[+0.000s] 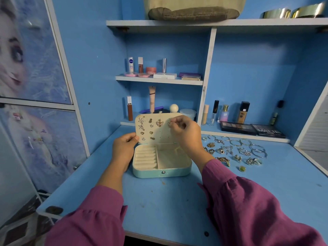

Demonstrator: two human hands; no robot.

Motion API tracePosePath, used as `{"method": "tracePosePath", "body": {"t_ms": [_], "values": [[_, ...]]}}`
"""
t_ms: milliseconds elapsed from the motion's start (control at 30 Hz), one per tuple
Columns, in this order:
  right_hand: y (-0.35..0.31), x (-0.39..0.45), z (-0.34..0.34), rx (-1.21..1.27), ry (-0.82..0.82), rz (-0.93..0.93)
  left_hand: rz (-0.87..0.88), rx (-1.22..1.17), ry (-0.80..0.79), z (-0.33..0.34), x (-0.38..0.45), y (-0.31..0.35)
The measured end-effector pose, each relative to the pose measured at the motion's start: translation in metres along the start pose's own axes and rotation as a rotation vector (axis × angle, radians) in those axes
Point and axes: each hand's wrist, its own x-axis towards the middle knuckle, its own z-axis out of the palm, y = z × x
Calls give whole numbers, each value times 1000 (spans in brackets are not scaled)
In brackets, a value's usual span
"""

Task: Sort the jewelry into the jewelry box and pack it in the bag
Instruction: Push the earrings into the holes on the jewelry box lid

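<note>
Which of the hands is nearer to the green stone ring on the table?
The right hand. It is at the box lid, up and left of the green stone ring; the left hand holds the lid's far left edge.

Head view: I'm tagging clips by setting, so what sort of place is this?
Probably a home dressing or vanity nook: a blue wooden desk with built-in white-edged shelves of cosmetics, flat dark eyeshadow palettes, and a picture-printed cupboard door alongside.

Blue desk (159, 201) w/ white-edged shelves (159, 80)
</note>
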Motion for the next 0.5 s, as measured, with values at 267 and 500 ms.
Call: {"method": "tracePosePath", "body": {"t_ms": [267,500], "values": [[-3,0,-1,73,31,65,-1,-2,8,1,-1,2],[-2,6,4,108,55,58,12,6,0,0,0,0]]}}
